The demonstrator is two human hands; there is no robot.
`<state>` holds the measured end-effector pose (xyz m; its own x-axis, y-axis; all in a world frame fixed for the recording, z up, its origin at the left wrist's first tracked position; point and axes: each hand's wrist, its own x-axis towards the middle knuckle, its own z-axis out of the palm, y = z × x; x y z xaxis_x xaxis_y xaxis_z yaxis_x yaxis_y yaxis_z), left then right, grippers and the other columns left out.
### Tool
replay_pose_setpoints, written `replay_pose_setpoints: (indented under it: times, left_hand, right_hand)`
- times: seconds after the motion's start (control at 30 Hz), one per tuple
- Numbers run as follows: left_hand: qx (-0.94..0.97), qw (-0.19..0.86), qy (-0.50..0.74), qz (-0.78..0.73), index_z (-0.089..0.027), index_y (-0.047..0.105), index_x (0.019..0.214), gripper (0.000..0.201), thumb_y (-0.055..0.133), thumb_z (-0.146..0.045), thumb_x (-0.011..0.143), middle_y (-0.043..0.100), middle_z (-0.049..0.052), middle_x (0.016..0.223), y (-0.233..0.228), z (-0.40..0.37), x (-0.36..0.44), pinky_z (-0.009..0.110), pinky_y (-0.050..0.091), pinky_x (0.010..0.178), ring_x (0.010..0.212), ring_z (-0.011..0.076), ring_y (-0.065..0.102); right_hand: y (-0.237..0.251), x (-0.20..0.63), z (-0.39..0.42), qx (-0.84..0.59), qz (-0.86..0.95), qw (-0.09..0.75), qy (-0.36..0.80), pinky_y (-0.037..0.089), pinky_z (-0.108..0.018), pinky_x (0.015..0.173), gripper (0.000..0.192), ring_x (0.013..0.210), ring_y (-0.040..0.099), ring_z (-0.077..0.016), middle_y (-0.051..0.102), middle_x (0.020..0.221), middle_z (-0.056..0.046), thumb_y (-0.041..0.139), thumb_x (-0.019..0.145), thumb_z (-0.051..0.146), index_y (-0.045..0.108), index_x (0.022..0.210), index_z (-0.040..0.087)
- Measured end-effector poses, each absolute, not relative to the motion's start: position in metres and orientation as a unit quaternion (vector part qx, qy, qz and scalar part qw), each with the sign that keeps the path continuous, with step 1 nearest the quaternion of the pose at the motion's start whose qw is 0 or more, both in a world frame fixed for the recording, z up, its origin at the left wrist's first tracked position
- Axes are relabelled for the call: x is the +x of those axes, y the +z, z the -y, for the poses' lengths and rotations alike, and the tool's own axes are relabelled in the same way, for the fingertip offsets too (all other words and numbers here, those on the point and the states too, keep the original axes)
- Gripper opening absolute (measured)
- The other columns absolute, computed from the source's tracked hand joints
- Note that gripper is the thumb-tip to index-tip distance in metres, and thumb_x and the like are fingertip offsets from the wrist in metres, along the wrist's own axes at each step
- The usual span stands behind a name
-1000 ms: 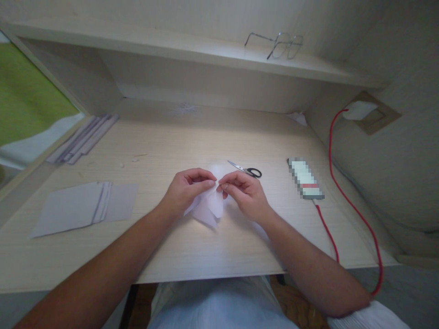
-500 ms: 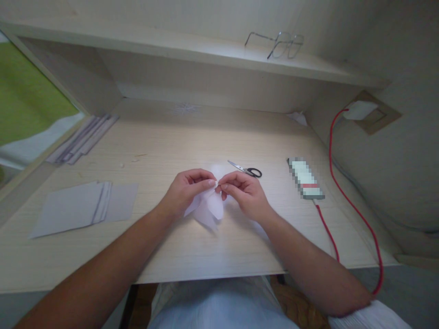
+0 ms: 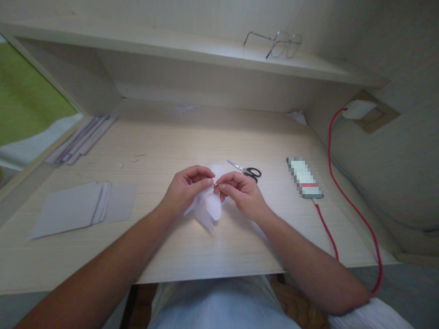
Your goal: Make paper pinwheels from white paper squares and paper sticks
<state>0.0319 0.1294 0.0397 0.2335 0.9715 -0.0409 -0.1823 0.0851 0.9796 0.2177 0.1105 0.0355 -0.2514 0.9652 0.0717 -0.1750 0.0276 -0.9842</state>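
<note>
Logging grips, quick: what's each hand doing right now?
Left hand: closed, fingers pinching the folded white paper.
Right hand: closed, fingers pinching the same paper at its top edge.

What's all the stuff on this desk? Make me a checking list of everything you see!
Surface: pale wooden desk.
Job's things: folded white paper, pinched at its top by both hands.
Clutter: scissors behind the right hand; stack of paper sheets at left; paper strips far left; blurred flat device at right.
Grippers: left hand and right hand, both closed on the paper.
Cables: red cable from wall plug to the device.
Surroundings: glasses on the shelf above.
</note>
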Motion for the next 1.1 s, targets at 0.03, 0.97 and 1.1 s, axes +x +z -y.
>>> replay_pose_setpoints:
  times: [0.03,0.97,1.1]
  left_hand:
    - [0.494,0.607,0.476,-0.400,-0.020,0.076,0.084,0.020,0.087,-0.029,0.070,0.070,-0.001,0.072,0.0394,-0.1296,0.0319,0.023,0.043,0.061,0.064,0.0120,0.059]
    - [0.713,0.282,0.473,-0.434,-0.022,0.080,0.081,0.007,0.074,-0.019,0.081,0.075,0.003,0.086,0.0434,-0.1261,0.0298,0.036,0.050,0.086,0.090,0.0204,0.066]
    - [0.730,0.251,0.470,-0.428,-0.022,0.080,0.082,0.007,0.075,-0.018,0.081,0.075,0.003,0.085,0.0424,-0.1261,0.0308,0.036,0.049,0.085,0.090,0.0205,0.065]
  right_hand:
    - [0.0345,0.2179,-0.1110,-0.370,0.523,0.485,0.596,0.054,-0.028,0.066,0.011,0.065,0.065,-0.0128,0.074,0.077,-0.002,0.075,0.084,0.027,0.071,0.090,0.019]
    - [0.0308,0.2162,-0.1111,-0.401,0.510,0.487,0.585,0.048,-0.026,0.058,0.014,0.056,0.059,-0.0110,0.074,0.075,0.000,0.074,0.083,0.028,0.067,0.091,0.020]
    - [0.0309,0.2160,-0.1088,-0.393,0.518,0.487,0.582,0.047,-0.027,0.059,0.016,0.057,0.059,-0.0118,0.074,0.075,0.000,0.073,0.086,0.030,0.063,0.093,0.021]
